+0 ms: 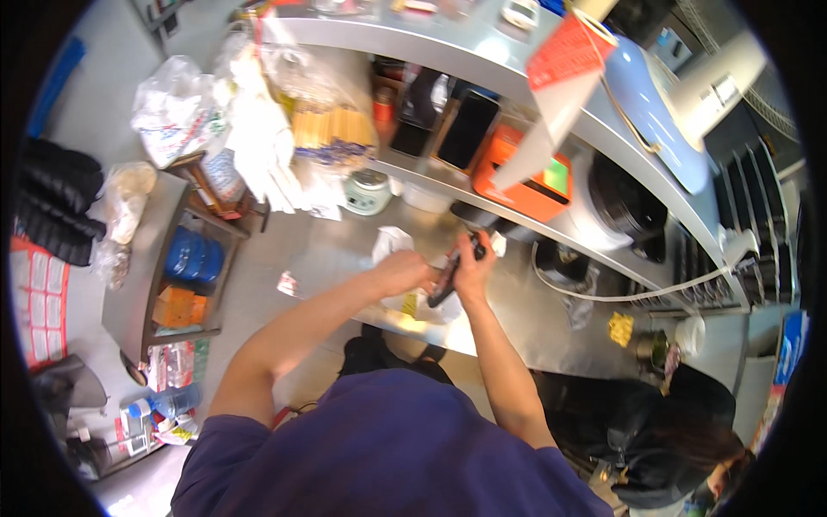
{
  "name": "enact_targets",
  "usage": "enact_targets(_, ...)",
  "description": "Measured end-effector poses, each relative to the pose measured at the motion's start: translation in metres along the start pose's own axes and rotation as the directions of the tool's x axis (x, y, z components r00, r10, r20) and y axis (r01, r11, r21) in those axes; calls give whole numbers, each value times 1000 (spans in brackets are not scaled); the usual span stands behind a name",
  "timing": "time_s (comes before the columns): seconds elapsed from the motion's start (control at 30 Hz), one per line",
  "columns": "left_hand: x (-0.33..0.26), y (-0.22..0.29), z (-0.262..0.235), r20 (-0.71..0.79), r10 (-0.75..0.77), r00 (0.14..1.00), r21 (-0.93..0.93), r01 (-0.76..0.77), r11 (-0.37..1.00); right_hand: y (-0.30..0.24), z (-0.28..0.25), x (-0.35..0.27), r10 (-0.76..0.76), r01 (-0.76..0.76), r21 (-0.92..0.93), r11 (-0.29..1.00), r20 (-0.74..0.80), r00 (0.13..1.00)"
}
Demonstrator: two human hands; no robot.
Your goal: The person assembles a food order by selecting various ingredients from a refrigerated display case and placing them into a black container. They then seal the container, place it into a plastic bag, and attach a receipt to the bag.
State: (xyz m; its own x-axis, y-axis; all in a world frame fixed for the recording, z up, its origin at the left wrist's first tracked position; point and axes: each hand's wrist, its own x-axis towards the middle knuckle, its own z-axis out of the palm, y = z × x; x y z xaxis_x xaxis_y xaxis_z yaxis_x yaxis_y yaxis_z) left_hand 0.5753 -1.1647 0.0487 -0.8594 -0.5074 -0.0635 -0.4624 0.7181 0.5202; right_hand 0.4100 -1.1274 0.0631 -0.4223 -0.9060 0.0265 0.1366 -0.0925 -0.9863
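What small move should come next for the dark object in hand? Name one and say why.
Probably steady the dark object with the left hand: the right hand grips it over the metal counter, and the left is close beside it, though blur hides whether they touch.

The left grip, right grip and dark tool blocked mid-frame. Bare surface gave room to their right and, left of centre, below the scale. The shelf barred the top. At centre right, a cable curved across the way; a co-worker filled the lower right.
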Motion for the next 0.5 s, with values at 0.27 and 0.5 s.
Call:
enact_targets(0.27,-43,24,-122,-891,-150,430,-69,198,978,-86,-52,-67,-303,304,-25,952,42,952)
enact_targets(0.5,-16,-25,-220,-644,-613,459,-37,781,623,62,-217,-39,-88,276,-874,399,263,961)
